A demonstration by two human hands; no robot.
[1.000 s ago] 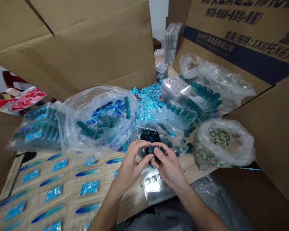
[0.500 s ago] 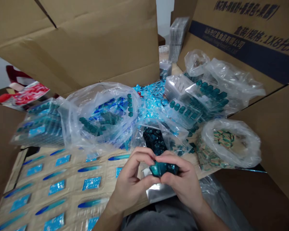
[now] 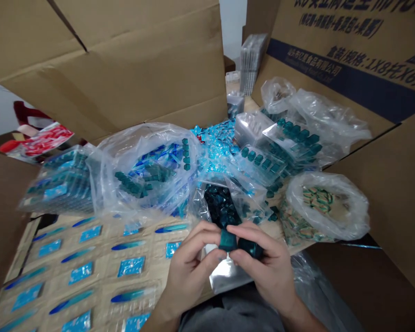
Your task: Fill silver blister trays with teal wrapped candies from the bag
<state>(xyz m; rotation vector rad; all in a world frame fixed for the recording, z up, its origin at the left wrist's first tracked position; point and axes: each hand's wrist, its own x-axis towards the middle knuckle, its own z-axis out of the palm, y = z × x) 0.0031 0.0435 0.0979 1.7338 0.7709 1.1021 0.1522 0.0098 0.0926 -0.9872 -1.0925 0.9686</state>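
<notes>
Close in front of my body, both hands meet over small teal translucent faceted pieces. My left hand point(image 3: 192, 265) is closed, its thumb and fingers pinching a teal faceted piece point(image 3: 228, 240). My right hand point(image 3: 271, 263) curls around a darker teal piece point(image 3: 250, 248), and its fingertips also touch the lighter one. Whether the two pieces are joined I cannot tell. Just beyond my fingers is an opened clear bag of dark teal pieces point(image 3: 219, 203). Below the hands lies a shiny silvery sheet point(image 3: 228, 276).
Clear trays with blue packets point(image 3: 131, 266) and blue-green sticks cover the left. Behind stand a large plastic bag point(image 3: 105, 170), a pile of light-blue packets point(image 3: 216, 147) and trays of teal pieces point(image 3: 263, 161). A bag of small packets point(image 3: 332, 216) sits right. Cardboard boxes point(image 3: 159, 64) surround the table.
The teal piece between my hands has turned upright, and a gap now shows between it and the darker piece. My right hand has shifted slightly right. The view has moved a little.
</notes>
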